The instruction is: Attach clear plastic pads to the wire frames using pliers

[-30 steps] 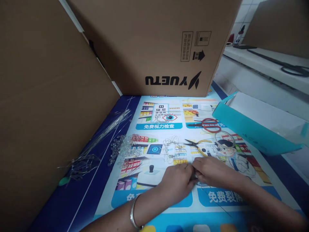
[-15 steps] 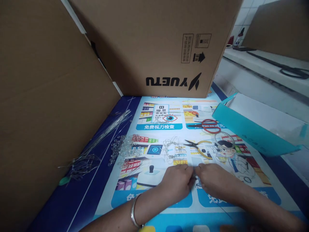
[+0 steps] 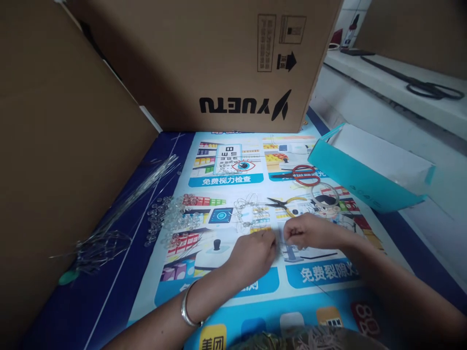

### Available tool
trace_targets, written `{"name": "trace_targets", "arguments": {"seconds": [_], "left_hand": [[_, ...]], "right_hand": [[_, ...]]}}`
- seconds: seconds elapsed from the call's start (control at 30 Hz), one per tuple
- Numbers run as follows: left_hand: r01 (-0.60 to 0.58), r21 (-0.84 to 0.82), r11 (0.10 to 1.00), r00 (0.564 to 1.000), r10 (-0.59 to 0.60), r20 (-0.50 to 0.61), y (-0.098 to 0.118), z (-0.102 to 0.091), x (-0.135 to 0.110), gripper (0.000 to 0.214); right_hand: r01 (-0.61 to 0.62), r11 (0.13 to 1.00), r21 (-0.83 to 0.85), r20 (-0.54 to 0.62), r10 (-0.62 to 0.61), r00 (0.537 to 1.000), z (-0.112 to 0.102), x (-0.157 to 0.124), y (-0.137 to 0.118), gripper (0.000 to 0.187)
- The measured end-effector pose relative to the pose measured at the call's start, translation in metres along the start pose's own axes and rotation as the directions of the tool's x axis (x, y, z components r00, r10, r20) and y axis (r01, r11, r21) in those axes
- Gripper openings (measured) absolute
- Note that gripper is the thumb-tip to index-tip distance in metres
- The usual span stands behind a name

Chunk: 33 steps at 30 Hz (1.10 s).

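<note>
My left hand [image 3: 255, 255], with a silver bangle on its wrist, is closed in a pinch over the printed sheet. Just to its right, my right hand [image 3: 308, 231] is closed too, its fingers curled in. A thin wire [image 3: 282, 243] shows in the narrow gap between them; its ends are hidden by the fingers. Beyond the hands lie looped wires with clear beads [image 3: 250, 210] and yellow-handled pliers [image 3: 288, 203]. A coil of wire [image 3: 324, 196] is near the pliers.
Red-handled scissors [image 3: 301, 175] lie farther back. Loose clear beads [image 3: 170, 218] and a wire bundle [image 3: 142, 189] are at left. Cardboard [image 3: 219, 58] stands behind and at left. A teal box [image 3: 365, 180] sits at right, below a ledge with black scissors [image 3: 430, 88].
My hands have drawn slightly apart, the right one rising away from the left. The whole view has shifted, so things sit higher and farther left.
</note>
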State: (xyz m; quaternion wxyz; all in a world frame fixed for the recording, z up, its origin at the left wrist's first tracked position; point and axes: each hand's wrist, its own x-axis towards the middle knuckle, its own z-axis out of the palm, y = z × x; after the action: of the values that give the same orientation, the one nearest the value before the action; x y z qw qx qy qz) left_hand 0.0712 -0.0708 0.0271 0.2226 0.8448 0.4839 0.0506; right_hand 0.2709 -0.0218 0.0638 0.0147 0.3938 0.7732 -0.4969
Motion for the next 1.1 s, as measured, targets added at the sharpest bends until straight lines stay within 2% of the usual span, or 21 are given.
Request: {"name": "trace_targets", "arguments": {"seconds": [0.07,0.1,0.27,0.43,0.6,0.7,0.8,0.87,0.93,1.1], "left_hand": [[0.020,-0.015,1.000,1.000,-0.020,-0.023,-0.001,-0.003,0.000,0.019],[0.024,-0.024,0.999,0.999,-0.025,-0.036,-0.001,-0.005,0.000,0.020],[0.007,-0.080,0.997,0.997,-0.013,-0.077,-0.004,-0.005,0.000,0.021],[0.011,-0.168,0.986,0.994,-0.029,-0.102,-0.004,-0.003,0.000,0.018],[0.008,-0.235,0.972,0.991,-0.039,-0.128,-0.004,-0.004,0.000,0.017],[0.011,-0.258,0.966,0.988,-0.050,-0.145,-0.004,-0.004,0.000,0.017],[0.013,-0.306,0.952,0.985,-0.065,-0.160,-0.004,-0.003,0.001,0.016],[0.005,-0.381,0.925,0.986,-0.067,-0.151,-0.004,-0.004,0.002,0.015],[-0.003,-0.490,0.872,0.990,-0.066,-0.123,-0.004,-0.006,0.002,0.017],[0.038,-0.746,0.664,0.987,-0.140,-0.075,-0.005,-0.009,0.004,0.029]], "right_hand": [[-0.039,0.996,0.081,0.018,0.038,0.999,-0.005,-0.003,0.002,0.011],[-0.039,0.997,0.069,0.031,0.037,0.999,-0.007,-0.004,0.002,0.012],[0.148,0.973,-0.177,0.109,-0.130,0.986,-0.014,-0.006,0.001,0.018],[0.217,0.943,-0.251,0.047,-0.213,0.976,-0.013,-0.005,-0.002,0.020],[0.205,0.969,-0.135,0.036,-0.202,0.979,-0.011,-0.007,-0.004,0.022],[0.145,0.989,-0.038,0.025,-0.145,0.989,-0.008,-0.005,-0.001,0.023],[0.070,0.997,0.040,-0.084,-0.066,0.994,-0.002,-0.001,0.002,0.028],[0.056,0.994,0.096,-0.189,-0.037,0.981,0.002,0.002,0.003,0.026],[0.056,0.988,0.145,-0.246,-0.019,0.969,0.004,0.004,0.003,0.024],[0.013,0.977,0.211,-0.236,0.038,0.971,0.004,0.003,0.002,0.023]]}}
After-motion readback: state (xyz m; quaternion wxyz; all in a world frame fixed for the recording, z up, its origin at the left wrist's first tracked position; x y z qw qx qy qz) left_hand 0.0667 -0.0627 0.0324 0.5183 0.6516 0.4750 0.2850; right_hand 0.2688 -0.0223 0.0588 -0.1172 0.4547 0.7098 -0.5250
